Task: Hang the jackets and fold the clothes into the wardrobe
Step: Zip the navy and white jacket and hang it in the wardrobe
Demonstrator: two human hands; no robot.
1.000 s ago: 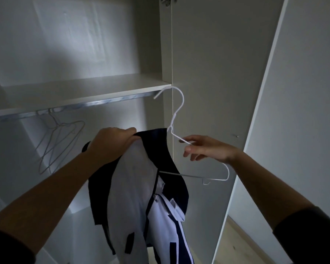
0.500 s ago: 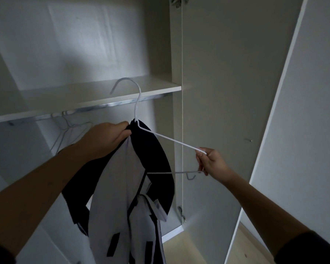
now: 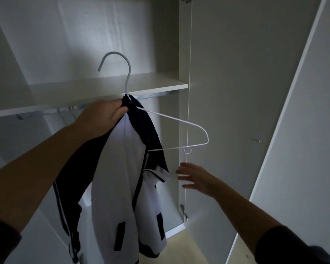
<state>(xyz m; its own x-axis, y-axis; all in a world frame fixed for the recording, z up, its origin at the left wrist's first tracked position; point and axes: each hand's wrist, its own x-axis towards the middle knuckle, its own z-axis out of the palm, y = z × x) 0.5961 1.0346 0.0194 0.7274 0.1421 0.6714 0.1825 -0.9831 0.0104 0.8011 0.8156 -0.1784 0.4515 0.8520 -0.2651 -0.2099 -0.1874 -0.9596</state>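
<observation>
Left hand (image 3: 103, 119) fingers (image 3: 120, 111) curl tight round the jacket (image 3: 122, 168) collar and hanger (image 3: 179, 122) neck, with the tips partly buried in fabric. Right hand (image 3: 196, 180) fingers spread and straight, touching nothing, just below the hanger's bare right end. One navy-and-white jacket hides the left half of the one white hanger, which is held in front of the shelf (image 3: 84, 92); the hook is not on the rail (image 3: 156, 94). Spare hangers (image 3: 71, 108) sit behind the left wrist — count unclear.

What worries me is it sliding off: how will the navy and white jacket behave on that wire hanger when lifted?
Likely floppy: the jacket droops in folds below where the left hand grips it. It may well slide, since one arm of the thin hanger is bare and the right hand holds nothing.
</observation>
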